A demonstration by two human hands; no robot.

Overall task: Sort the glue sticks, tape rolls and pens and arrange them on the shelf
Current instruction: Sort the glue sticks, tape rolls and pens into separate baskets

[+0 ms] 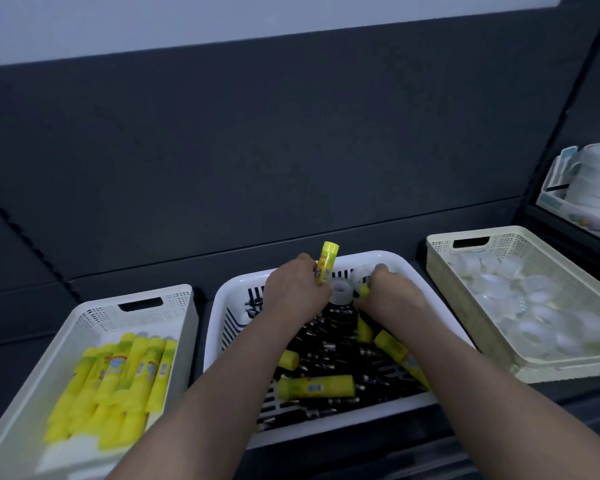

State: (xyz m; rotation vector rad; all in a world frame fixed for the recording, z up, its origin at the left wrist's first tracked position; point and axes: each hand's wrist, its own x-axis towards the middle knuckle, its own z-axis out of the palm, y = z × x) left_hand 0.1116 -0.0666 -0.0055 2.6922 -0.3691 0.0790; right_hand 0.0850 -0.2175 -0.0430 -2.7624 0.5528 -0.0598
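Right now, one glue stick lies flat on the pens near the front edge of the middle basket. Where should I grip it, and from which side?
Grip the glue stick at mid-barrel, coming straight down from above. It lies crosswise on top of the pens with nothing covering it, so thumb and fingers can likely close on its near and far long sides.

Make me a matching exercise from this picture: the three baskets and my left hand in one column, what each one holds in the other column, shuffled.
Column one:
1. left basket
2. middle basket
3. right basket
4. left hand

Column two:
A. clear tape rolls
B. single yellow glue stick
C. black pens mixed with other items
D. pile of yellow glue sticks

Pairs: 1-D, 2-C, 3-A, 4-B
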